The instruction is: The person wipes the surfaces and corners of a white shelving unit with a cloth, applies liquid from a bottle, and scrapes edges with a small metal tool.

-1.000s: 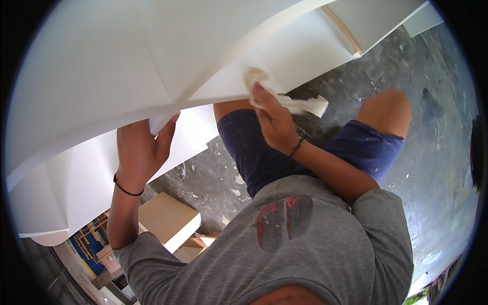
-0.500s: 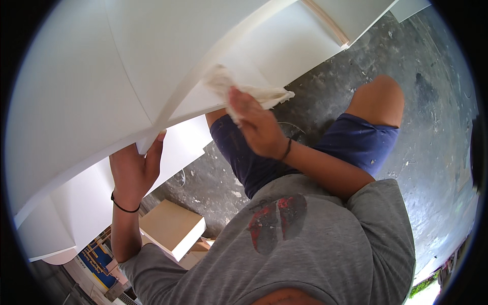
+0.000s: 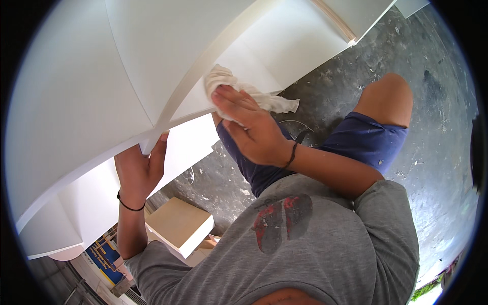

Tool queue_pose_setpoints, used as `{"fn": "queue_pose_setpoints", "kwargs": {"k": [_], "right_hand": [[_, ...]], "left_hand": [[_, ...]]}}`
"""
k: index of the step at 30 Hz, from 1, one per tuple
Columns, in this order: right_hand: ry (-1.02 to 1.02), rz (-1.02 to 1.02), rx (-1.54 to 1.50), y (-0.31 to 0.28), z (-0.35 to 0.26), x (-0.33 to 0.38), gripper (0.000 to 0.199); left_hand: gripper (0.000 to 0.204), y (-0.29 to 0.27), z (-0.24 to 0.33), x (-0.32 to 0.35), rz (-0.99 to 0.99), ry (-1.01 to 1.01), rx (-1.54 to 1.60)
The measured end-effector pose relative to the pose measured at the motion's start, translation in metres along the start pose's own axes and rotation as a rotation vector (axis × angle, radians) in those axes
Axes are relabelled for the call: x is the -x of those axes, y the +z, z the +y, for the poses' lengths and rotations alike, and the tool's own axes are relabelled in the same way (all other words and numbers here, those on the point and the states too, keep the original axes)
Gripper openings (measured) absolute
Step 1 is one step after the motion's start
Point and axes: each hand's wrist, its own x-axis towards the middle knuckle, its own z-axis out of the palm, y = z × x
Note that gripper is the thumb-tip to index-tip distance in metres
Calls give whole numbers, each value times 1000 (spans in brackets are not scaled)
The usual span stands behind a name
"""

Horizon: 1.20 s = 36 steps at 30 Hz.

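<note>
A large white panelled cabinet [image 3: 152, 46] with thin divider edges fills the upper left. My left hand [image 3: 134, 173] grips a divider [image 3: 147, 145] near the cabinet's lower edge; its thumb shows, while the other fingers are hidden behind the panel. In my right hand [image 3: 256, 134] is a crumpled off-white cloth [image 3: 217, 77], bunched beneath the fingers against the cabinet's front edge. A loose end of the cloth trails to the right, over the floor side.
On the grey, paint-spotted concrete floor [image 3: 427, 122] stands a box-like piece with a tan top [image 3: 180, 218], by my left elbow. A wooden strip [image 3: 333, 19] lies along a cabinet panel. My knees are bent beneath the cabinet's edge. A thin wire loop [image 3: 190, 175] lies near the box.
My right hand and the cloth have shifted slightly along the cabinet edge, and the fingers now lie flatter over the cloth. My left hand keeps its place on the panel.
</note>
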Motion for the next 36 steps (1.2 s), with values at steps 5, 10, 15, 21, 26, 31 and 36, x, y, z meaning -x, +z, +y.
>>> {"fn": "queue_pose_setpoints", "kwargs": {"k": [5, 10, 15, 21, 26, 31, 36], "right_hand": [[-253, -31, 18, 3, -31, -19, 59], [124, 47, -2, -1, 60, 27, 52], [208, -30, -86, -7, 43, 19, 48], [345, 44, -47, 1, 74, 35, 52], [150, -54, 28, -5, 51, 32, 50], [316, 43, -121, 6, 68, 36, 54], [-33, -87, 14, -2, 22, 17, 60]], "left_hand": [[23, -2, 0, 0, 19, 42, 15], [22, -2, 2, 0, -17, -19, -4], [23, -2, 2, 1, 6, 13, -6], [25, -1, 0, -3, -11, 27, -32], [22, -1, 2, 3, 8, -19, 15], [30, 0, -3, 3, -33, -22, -44], [31, -4, -2, 5, -70, -66, -18]]}}
